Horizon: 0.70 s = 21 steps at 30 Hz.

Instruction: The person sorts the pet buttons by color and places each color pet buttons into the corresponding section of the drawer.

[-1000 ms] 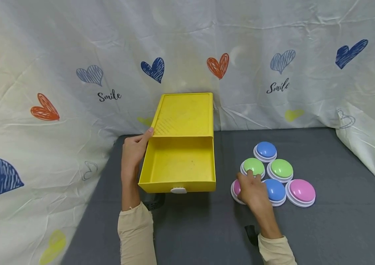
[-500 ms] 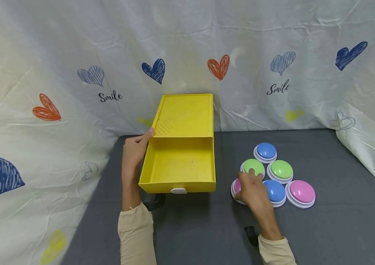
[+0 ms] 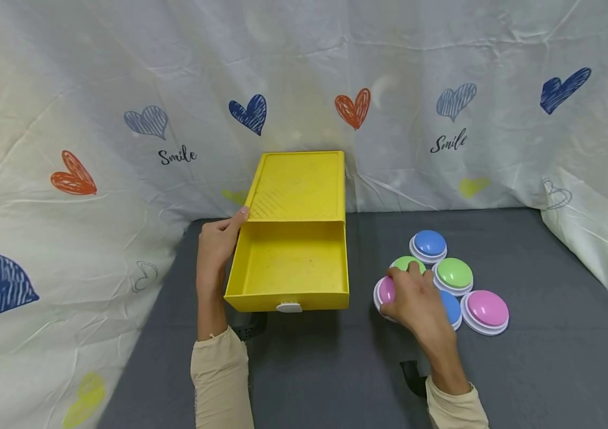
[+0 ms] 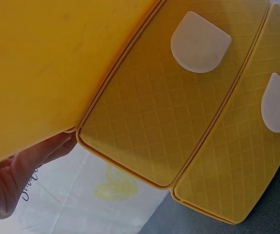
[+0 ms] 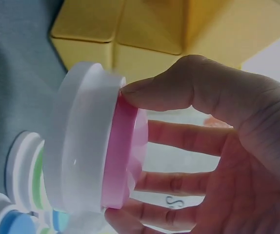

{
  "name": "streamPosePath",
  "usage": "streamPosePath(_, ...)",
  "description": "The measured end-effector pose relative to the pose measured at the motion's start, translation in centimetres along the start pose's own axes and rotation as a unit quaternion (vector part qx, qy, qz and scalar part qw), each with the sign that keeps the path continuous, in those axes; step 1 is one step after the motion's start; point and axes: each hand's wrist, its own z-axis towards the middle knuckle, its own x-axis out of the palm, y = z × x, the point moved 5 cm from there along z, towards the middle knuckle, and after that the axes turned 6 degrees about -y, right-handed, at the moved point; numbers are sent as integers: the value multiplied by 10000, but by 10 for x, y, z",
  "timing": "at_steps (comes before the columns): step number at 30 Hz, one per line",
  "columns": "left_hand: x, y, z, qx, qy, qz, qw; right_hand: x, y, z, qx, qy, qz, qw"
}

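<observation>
In the head view my left hand point(image 3: 217, 245) rests against the left side of a yellow drawer unit point(image 3: 300, 185), its thumb at the top edge. The top drawer point(image 3: 290, 302) is pulled out and bare inside. My right hand point(image 3: 421, 302) grips a pink dome button point(image 3: 387, 289) with a white round base. In the right wrist view, thumb and fingers pinch the rim of this pink button point(image 5: 123, 161) from opposite sides. Whether its base is off the table cannot be told. The hand partly covers a green button point(image 3: 407, 262) and a blue button point(image 3: 451, 307).
Beside them sit another blue button point(image 3: 430, 243), a second green button point(image 3: 455, 273) and a second pink button point(image 3: 487, 308). Two shut drawers point(image 4: 145, 107) with white handles lie below the open one. A white curtain point(image 3: 293, 53) with printed hearts hangs behind the dark table point(image 3: 309, 375).
My right hand has shifted slightly right and up, its fingers now around the pink button, which shows more and has moved slightly up. The left hand and drawer unit have stayed put.
</observation>
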Motion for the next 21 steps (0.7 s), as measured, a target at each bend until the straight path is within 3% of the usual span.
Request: streamPosePath(21, 1, 2, 2, -73, -90, 145, 9998, -31, 13, -7, -111, -368, 152, 9991)
